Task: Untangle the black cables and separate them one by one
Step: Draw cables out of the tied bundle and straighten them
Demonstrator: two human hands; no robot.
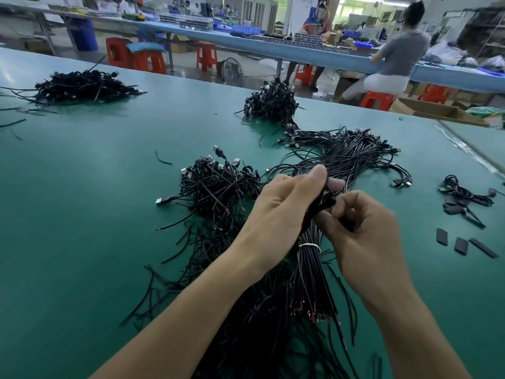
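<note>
**Hands.** The left hand is found at the centre of the frame, closed round a bundle of black cables. Its thumb is pressed over the top of the bundle and its fingers are wrapped behind. The right hand is held just beside it, to the right. Its fingers are curled tightly and a dark part of the same bundle is pinched between thumb and fingertips, touching the left hand's grip. Whether one cable or several are pinched cannot be told.

**Task item.** The bundle is held above the green table. Below the hands it is bound by a white tie, and it ends in bare wire ends at lower centre. Above the hands the cables are fanned out on the table towards USB plugs at upper right of centre.

**Surroundings.** A tangled heap is noted left of the hands, with loose strands trailing to the lower edge. Further heaps are recorded at upper left and upper centre. A small coil and flat black sleeve pieces lie at right. A seated person is observed at a blue bench at upper right, with red stools nearby.
</note>
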